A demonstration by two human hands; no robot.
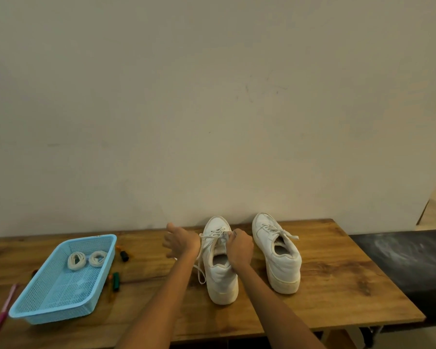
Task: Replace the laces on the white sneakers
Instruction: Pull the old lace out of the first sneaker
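Two white sneakers stand toes to the wall on the wooden table [337, 285]. The left sneaker [220, 280] has its old lace [201, 260] loosened, one end trailing down its left side. My right hand [239, 245] rests on this shoe's tongue and pinches the lace near the top eyelets. Just left of the shoe, my left hand [180, 241] is lifted with its fingers curled; the lace runs toward it, but whether it holds the lace is hidden. The right sneaker [277, 253] is still laced. Two coiled white laces [76, 260] [98, 258] lie in the blue basket [48, 312].
Small green and orange markers [115, 281] lie beside the basket's right side, another dark one [124, 255] further back. A pink pen [4, 308] lies at the table's left edge. A black bench [408, 263] adjoins the table on the right. The wall stands right behind.
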